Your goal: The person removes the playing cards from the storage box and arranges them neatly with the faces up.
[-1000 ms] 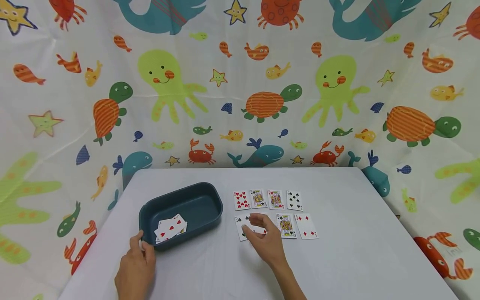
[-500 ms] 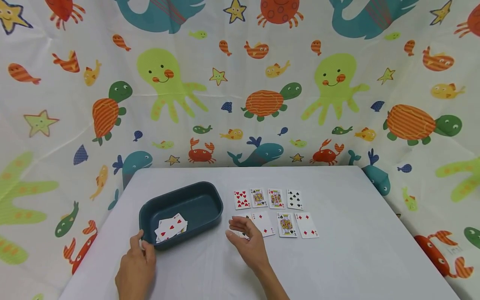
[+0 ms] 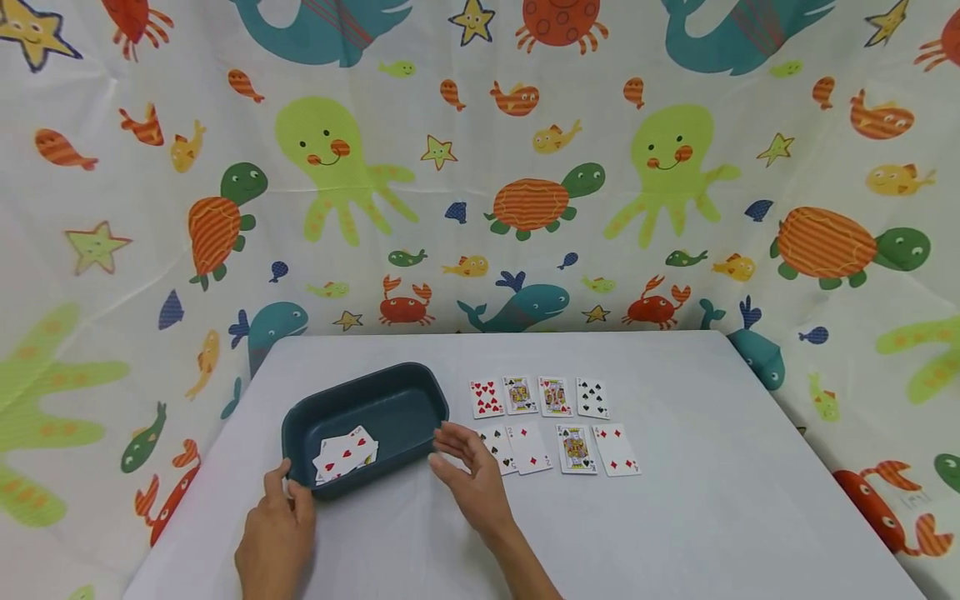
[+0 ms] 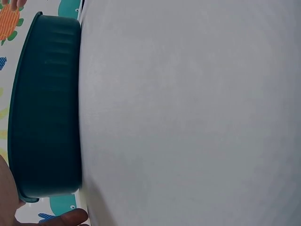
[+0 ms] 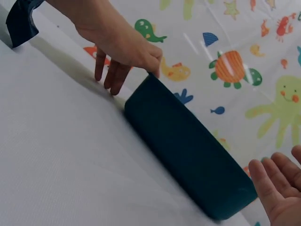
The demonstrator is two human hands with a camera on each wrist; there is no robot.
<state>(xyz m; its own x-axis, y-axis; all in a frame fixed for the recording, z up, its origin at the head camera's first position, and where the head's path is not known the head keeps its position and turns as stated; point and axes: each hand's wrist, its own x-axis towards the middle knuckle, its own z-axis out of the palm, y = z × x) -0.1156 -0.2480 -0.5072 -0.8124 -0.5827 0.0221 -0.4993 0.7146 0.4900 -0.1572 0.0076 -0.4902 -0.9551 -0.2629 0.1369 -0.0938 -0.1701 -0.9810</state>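
My left hand (image 3: 275, 533) grips the near left corner of a dark teal plastic tray (image 3: 442, 396), thumb and fingers at its rim. Inside the tray lie a few overlapping playing cards (image 3: 347, 454), a hearts card on top. The right hand (image 3: 474, 487) is held with fingers extended and loosely bent, thumb apart, holding nothing. It is beside the tray's right end; whether it touches the tray cannot be told. In the right wrist view the left hand (image 5: 117, 44) is at the far end of the tray (image 5: 188, 150), and the right fingers (image 5: 263, 181) are at the near end.
Right of the tray, face-up cards lie in two rows, including a hearts card (image 3: 487, 398), a spades card (image 3: 592, 397), a two of diamonds (image 3: 529, 448) and a king (image 3: 577, 449). A sea-animal curtain (image 3: 450, 250) hangs behind the white table (image 3: 675, 533).
My right hand has moved left, from over the front row of cards to the tray's right end, uncovering those cards. The left hand stays at the tray's corner.
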